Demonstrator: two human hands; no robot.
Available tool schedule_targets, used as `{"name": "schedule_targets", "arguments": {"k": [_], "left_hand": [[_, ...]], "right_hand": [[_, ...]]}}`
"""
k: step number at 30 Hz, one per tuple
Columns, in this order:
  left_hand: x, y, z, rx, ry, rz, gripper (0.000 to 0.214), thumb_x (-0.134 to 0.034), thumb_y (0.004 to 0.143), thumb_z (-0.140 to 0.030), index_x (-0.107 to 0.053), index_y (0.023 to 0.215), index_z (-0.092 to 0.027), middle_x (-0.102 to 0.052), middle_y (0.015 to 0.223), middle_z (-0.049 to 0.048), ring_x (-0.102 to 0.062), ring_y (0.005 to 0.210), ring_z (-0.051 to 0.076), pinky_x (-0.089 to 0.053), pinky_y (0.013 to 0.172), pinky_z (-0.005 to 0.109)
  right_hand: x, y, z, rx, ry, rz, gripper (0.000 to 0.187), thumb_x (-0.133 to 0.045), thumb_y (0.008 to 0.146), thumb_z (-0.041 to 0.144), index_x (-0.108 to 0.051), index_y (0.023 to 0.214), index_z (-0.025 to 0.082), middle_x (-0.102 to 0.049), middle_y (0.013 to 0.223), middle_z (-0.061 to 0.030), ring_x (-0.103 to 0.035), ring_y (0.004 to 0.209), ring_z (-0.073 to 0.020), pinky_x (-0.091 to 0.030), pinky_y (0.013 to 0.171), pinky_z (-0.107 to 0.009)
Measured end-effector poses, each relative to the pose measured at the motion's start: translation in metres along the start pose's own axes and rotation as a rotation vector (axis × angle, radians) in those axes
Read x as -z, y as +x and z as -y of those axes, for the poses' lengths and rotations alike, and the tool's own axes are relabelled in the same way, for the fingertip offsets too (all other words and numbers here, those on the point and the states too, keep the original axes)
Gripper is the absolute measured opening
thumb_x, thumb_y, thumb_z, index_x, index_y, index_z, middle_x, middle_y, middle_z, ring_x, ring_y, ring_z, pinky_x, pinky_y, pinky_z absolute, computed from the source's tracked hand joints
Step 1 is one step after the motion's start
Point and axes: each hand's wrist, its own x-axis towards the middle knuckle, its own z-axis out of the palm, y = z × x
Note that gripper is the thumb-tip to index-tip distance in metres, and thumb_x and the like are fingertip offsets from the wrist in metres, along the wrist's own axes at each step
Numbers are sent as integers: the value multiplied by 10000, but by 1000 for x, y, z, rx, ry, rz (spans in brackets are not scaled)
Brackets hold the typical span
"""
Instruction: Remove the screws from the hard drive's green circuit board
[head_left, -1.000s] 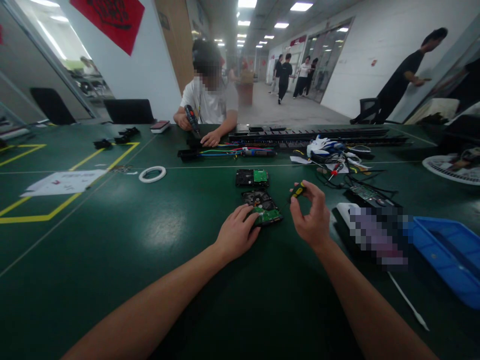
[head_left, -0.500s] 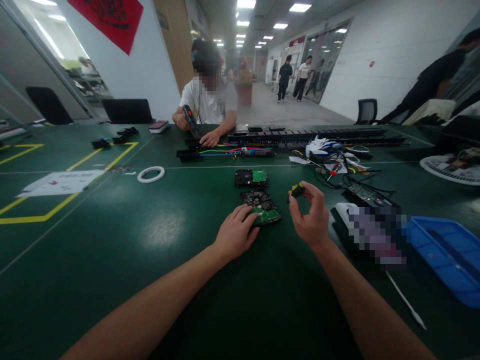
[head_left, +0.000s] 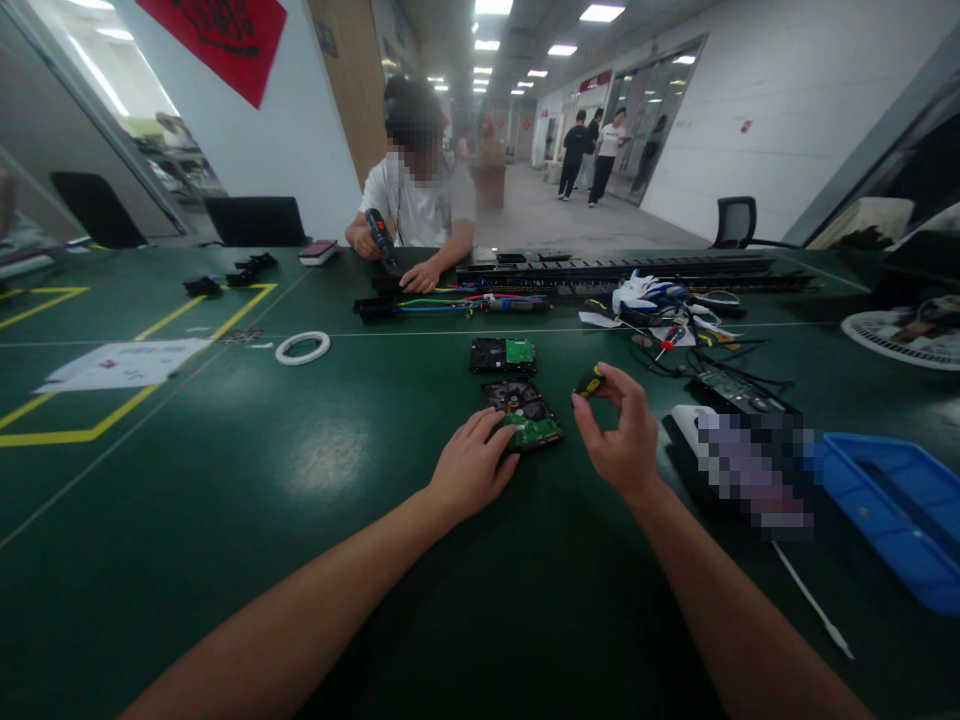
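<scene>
My left hand (head_left: 471, 466) rests on the near edge of a hard drive (head_left: 525, 412) with a green circuit board, fingers curled over it and pressing it to the green table (head_left: 315, 480). My right hand (head_left: 619, 436) is just right of the drive, fingers pinched round a small black and yellow screwdriver (head_left: 589, 381) whose tip points down toward the drive. A second hard drive (head_left: 503, 355) lies flat a little farther away.
A blue tray (head_left: 892, 510) and a blurred dark object (head_left: 750, 465) sit at my right. Tools, cables and gloves (head_left: 660, 300) lie beyond. A white tape ring (head_left: 303, 348) and papers (head_left: 124, 363) lie left. A person (head_left: 416, 200) opposite holds a power screwdriver (head_left: 382, 238).
My right hand with the screwdriver has shifted slightly left, toward the drive. My left hand stays on the drive. People in the corridor have moved; the person at the far right has left view.
</scene>
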Motion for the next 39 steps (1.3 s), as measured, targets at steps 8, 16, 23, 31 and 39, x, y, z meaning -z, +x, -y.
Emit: {"name": "schedule_targets", "arguments": {"k": [8, 16, 23, 31, 39], "left_hand": [[0, 0, 0, -6, -13, -11, 404, -610, 1016, -347, -596, 1402, -228, -576, 1499, 141, -503, 1456, 352, -525, 1151, 580], [-1, -1, 1, -3, -21, -5, 420, -612, 1016, -355, -588, 1419, -239, -570, 1512, 135, -492, 1468, 351, -514, 1161, 590], [-2, 0, 0, -1, -17, -9, 403, -615, 1011, -344, -600, 1398, -233, -578, 1494, 134, -497, 1460, 344, -507, 1174, 578], [0, -1, 0, -6, -19, -9, 400, -596, 1025, -350, -592, 1406, -230, -574, 1498, 136, -495, 1462, 344, -506, 1175, 580], [0, 0, 1, 5, -21, 4, 415, -609, 1020, -366, -595, 1415, -239, -564, 1517, 126, -493, 1466, 347, -512, 1168, 584]], "right_hand": [[1, 1, 3, -3, 10, 20, 556, -670, 959, 221, -499, 1484, 284, -687, 1297, -98, -738, 1051, -241, -637, 958, -473], [2, 0, 2, -39, -14, 34, 565, -677, 951, 244, -499, 1485, 298, -675, 1307, -98, -744, 1000, -238, -641, 947, -496], [3, 1, 3, -28, -15, 37, 582, -675, 939, 224, -486, 1485, 297, -673, 1308, -96, -744, 1011, -241, -637, 948, -493], [1, -1, 2, -48, -13, 7, 582, -706, 928, 266, -491, 1467, 294, -688, 1276, -92, -739, 1014, -250, -647, 922, -490], [6, 0, 0, -15, -24, -95, 697, -736, 896, 257, -443, 1524, 330, -641, 1339, -101, -681, 1107, -287, -617, 963, -528]]}}
